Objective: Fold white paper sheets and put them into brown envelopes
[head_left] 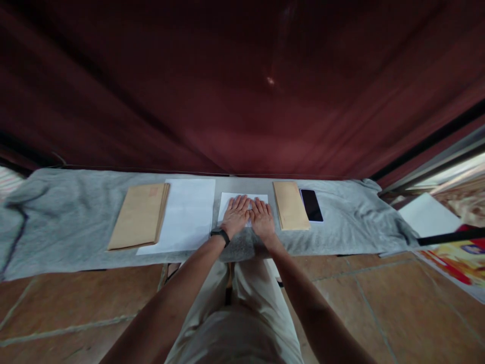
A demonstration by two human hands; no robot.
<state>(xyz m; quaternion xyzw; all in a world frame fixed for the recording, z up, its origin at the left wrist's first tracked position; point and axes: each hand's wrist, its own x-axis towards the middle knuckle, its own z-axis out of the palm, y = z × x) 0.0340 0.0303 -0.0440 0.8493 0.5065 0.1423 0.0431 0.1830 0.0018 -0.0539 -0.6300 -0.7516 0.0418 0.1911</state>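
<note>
White paper [227, 198], folded or small-cut (cannot tell which), lies flat on the grey cloth [343, 215], directly under both hands. Its far edge shows beyond the fingertips; a strip of it shows to the left of the left hand [235, 215]. That hand is flat, palm down, fingers extended, gripping nothing; dark wristwatch [222, 234] on its wrist. Right hand [262, 216] likewise flat and unclenched, pressed on the paper's right part, angled inward, the two hands meeting at the thumbs.

Left of the paper, just beside it: larger white sheets [191, 212], their left side overlapped by a stack of brown envelopes [138, 215]. Near the right hand, apart from it: brown envelope [291, 205], lying lengthwise away from the person. Smartphone [311, 205], screen dark, against that envelope's right side.
</note>
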